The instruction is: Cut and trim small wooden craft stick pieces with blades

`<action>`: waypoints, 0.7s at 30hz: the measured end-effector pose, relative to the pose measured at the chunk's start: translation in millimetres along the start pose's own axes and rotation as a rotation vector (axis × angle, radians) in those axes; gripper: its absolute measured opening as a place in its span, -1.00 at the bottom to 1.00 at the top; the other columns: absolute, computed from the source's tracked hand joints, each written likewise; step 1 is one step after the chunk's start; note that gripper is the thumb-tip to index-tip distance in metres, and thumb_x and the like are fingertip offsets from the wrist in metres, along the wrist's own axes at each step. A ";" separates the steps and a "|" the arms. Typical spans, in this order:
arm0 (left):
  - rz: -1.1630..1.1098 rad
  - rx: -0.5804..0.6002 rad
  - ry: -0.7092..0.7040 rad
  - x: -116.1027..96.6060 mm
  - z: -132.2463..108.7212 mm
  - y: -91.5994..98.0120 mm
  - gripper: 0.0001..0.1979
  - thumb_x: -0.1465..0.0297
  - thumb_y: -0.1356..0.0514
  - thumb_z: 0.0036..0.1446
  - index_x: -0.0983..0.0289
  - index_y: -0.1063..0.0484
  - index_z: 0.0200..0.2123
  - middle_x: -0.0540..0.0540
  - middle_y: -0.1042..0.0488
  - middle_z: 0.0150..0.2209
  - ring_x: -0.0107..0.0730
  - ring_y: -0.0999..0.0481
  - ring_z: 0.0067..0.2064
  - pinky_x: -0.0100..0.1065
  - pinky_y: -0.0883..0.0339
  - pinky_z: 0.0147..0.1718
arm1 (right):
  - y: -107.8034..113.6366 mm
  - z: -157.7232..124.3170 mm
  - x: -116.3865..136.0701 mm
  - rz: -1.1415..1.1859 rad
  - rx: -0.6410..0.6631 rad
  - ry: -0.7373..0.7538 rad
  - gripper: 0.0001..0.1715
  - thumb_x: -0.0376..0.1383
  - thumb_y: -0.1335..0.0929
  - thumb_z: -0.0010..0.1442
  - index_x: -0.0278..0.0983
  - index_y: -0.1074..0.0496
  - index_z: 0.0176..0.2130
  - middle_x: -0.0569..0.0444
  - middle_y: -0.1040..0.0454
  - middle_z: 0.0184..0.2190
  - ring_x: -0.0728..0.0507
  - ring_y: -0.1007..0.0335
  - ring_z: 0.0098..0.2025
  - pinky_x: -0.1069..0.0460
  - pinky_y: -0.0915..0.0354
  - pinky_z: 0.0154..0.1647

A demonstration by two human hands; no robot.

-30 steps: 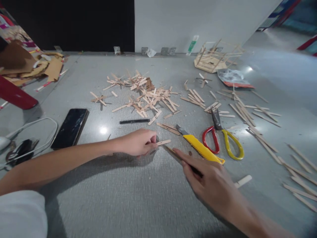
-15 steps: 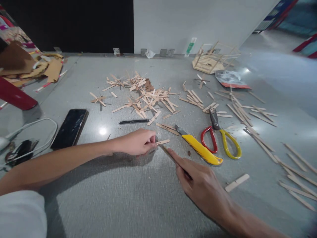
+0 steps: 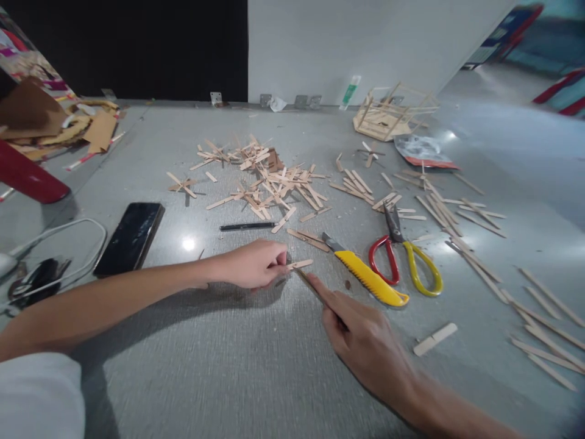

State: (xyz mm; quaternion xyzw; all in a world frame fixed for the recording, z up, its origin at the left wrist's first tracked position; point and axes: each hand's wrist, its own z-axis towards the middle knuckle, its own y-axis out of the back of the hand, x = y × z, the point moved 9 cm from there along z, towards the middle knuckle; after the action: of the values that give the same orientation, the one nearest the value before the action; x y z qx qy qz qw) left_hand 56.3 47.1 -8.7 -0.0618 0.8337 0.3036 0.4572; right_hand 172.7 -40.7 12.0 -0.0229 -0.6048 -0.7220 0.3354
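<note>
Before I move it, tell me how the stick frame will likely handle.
The frame is probably light for its size, being mostly gaps between thin bars. Those slender bars look apt to snap if squeezed. Its broad, flat base suggests a push would slide it rather than tip it.

1. Stick in the left hand, its free end pointing right.
2. Tool in the right hand, its tip at the stick.
3. Knife on the tabletop, behind the right hand; scissors right of it.
4. Pen behind the left hand; pile behind the pen.
5. Phone left of the pen; keys left of the phone.
6. Frame back right, bag before it.
7. Loose piece right of the right hand.
</note>
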 end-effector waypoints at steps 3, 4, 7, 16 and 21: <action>0.006 0.006 -0.012 1.8 1.0 -1.0 -0.80 0.35 -0.07 0.34 0.22 -0.20 -0.38 -0.10 -0.34 -0.66 -0.46 -0.36 -0.69 -0.43 -0.14 -0.61 | -2.1 -0.2 0.1 -0.028 0.005 0.004 -0.44 -0.43 -0.13 0.39 -0.45 -0.33 0.29 0.17 -0.35 -0.54 -0.02 -0.32 -0.54 0.08 -0.30 -0.45; 0.009 0.009 -0.019 2.2 1.4 -1.4 -0.80 0.34 -0.07 0.34 0.22 -0.20 -0.37 -0.10 -0.35 -0.65 -0.46 -0.36 -0.68 -0.43 -0.15 -0.62 | -3.4 -0.6 -0.4 -0.036 0.012 0.005 -0.44 -0.43 -0.13 0.39 -0.45 -0.32 0.29 0.17 -0.35 -0.53 -0.02 -0.31 -0.53 0.08 -0.30 -0.45; 0.024 0.015 -0.031 2.7 2.1 -1.5 -0.81 0.34 -0.06 0.36 0.22 -0.21 -0.36 -0.09 -0.36 -0.65 -0.46 -0.37 -0.67 -0.43 -0.15 -0.61 | -6.0 -1.9 -1.3 -0.044 0.017 0.018 -0.43 -0.43 -0.14 0.40 -0.42 -0.27 0.33 0.17 -0.36 -0.51 -0.02 -0.31 -0.52 0.08 -0.29 -0.44; 0.048 0.017 -0.026 -0.6 1.5 -0.5 -0.79 0.33 -0.06 0.38 0.22 -0.21 -0.36 -0.10 -0.34 -0.67 -0.44 -0.37 -0.66 -0.43 -0.17 -0.59 | -10.3 -4.7 1.9 -0.083 -0.008 0.090 -0.42 -0.44 -0.13 0.43 -0.41 -0.17 0.38 0.18 -0.33 -0.50 -0.01 -0.30 -0.54 0.08 -0.28 -0.48; 0.051 -0.003 -0.008 2.6 1.8 -1.6 -0.78 0.36 -0.04 0.37 0.21 -0.17 -0.38 -0.11 -0.32 -0.67 -0.47 -0.33 -0.69 -0.43 -0.13 -0.60 | -17.9 -9.8 7.7 -0.323 0.021 0.204 -0.16 -0.58 -0.12 0.35 -0.39 0.28 0.49 0.16 -0.37 -0.46 -0.05 -0.34 -0.53 0.05 -0.24 -0.56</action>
State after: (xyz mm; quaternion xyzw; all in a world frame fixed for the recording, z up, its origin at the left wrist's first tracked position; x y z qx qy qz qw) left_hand 56.7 47.3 -12.2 -0.0401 0.8327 0.3169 0.4524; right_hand 161.2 -52.2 -2.6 0.1513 -0.5709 -0.7587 0.2749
